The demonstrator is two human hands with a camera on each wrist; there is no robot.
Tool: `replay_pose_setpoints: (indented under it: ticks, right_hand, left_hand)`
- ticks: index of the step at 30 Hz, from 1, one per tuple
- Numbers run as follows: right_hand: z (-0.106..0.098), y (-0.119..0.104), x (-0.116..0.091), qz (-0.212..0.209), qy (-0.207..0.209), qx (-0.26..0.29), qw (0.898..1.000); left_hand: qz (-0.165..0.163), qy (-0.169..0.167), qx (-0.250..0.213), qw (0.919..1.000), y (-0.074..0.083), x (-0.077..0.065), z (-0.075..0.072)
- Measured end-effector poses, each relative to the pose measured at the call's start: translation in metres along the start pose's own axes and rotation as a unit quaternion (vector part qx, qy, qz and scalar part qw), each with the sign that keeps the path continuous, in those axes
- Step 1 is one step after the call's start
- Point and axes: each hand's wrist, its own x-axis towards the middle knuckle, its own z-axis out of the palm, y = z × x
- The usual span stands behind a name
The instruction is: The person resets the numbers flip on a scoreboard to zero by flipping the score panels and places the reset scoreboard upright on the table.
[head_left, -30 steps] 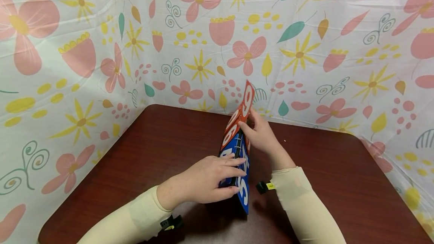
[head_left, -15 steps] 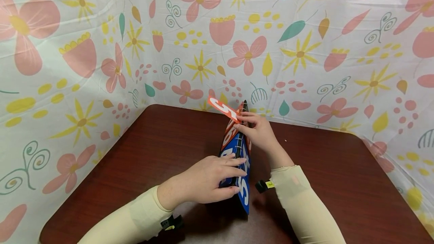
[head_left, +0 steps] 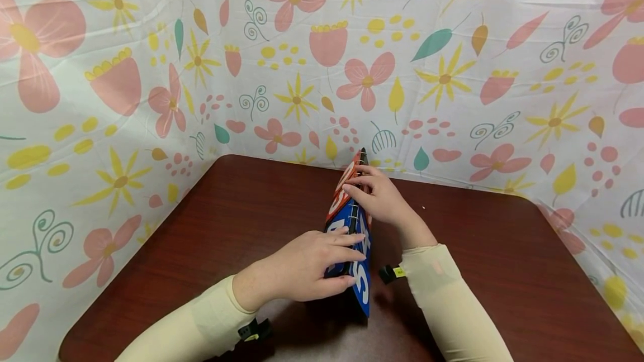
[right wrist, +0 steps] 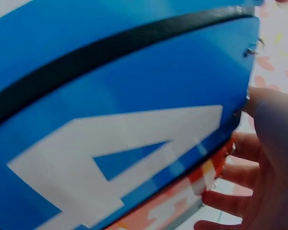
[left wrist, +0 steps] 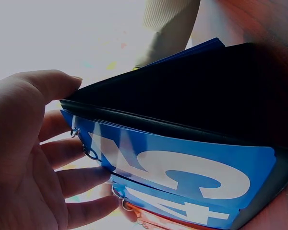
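A tabletop flip scoreboard (head_left: 361, 272) stands like a tent on the table, with a black frame, rings along its ridge, and blue and red number cards. My left hand (head_left: 312, 264) rests over the near half of the ridge, fairly straight fingers lying across it. In the left wrist view its thumb (left wrist: 65, 85) touches the black end corner. My right hand (head_left: 384, 200) reaches over the ridge at the red cards (head_left: 342, 189), fingertips on their left side. Blue cards with a white 5 (left wrist: 192, 175) and 4 (right wrist: 120, 163) face the right side. Most left-face digits are hidden.
The dark red-brown table (head_left: 226, 222) has rounded corners. A floral cloth (head_left: 302, 60) hangs behind it and at both sides. Black straps with yellow tags sit at the wrists, such as the right strap (head_left: 388, 274). A tiny white speck (head_left: 423, 207) lies right of the scoreboard.
My right hand has turned a red card from the right side over the ridge; it now lies down on the left face. My left hand has stayed in place.
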Motion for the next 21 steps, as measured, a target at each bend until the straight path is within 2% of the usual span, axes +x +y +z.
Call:
replay_pose_setpoints:
  ticks: [4,6,9,11,16,21]
  right_hand:
    - [-0.01,0.015,-0.001,-0.004,-0.021,0.052,0.998]
    - [-0.015,0.028,-0.001,0.01,-0.006,0.096,0.995]
    - [-0.014,0.054,-0.001,0.044,0.026,0.165,0.985]
    - [-0.01,0.071,-0.002,0.071,0.028,0.195,0.978]
    - [0.006,0.101,-0.003,0.129,-0.03,0.204,0.97]
    - [0.011,0.114,-0.003,0.152,-0.068,0.203,0.965]
  left_hand:
    - [-0.001,0.0,-0.005,1.0,0.0,0.0,0.0]
    - [0.0,0.002,-0.004,1.0,0.0,0.001,0.0]
    - [0.0,0.004,-0.001,1.0,0.0,0.001,0.001]
    - [-0.002,0.004,-0.001,1.0,0.0,0.001,0.001]
    - [-0.01,-0.003,-0.005,0.9999,0.0,0.0,0.001]
    - [-0.012,-0.003,-0.003,0.9999,0.0,-0.001,0.0]
